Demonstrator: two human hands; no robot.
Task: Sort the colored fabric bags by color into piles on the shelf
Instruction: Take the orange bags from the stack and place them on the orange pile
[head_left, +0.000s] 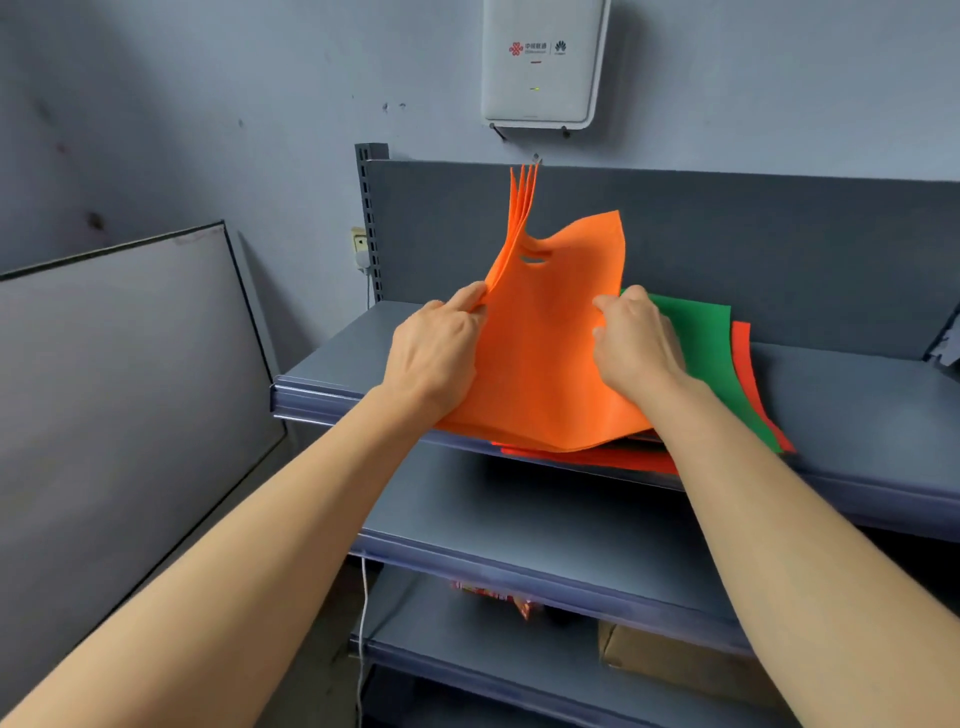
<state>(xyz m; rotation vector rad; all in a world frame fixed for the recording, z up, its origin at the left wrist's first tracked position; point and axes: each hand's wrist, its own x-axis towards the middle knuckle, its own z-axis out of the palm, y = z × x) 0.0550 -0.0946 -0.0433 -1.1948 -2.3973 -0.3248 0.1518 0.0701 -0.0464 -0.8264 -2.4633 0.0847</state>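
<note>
Several orange fabric bags (545, 353) stand lifted at their handle ends above the top grey shelf (332, 364), their lower ends resting near its front edge. My left hand (434, 353) pinches the left edges of the raised orange bags. My right hand (636, 343) pinches the front orange bag at its right side. A green bag (711, 353) lies flat behind my right hand, and a red bag (745, 364) shows under it, with more red fabric (597, 458) sticking out under the orange ones at the shelf's front edge.
A grey back panel (727, 249) rises behind the shelf, with a white wall box (543, 62) above it. Lower shelves (519, 525) hold a cardboard box (675, 665) and a colourful packet (493, 595). A large framed board (119, 374) leans at the left.
</note>
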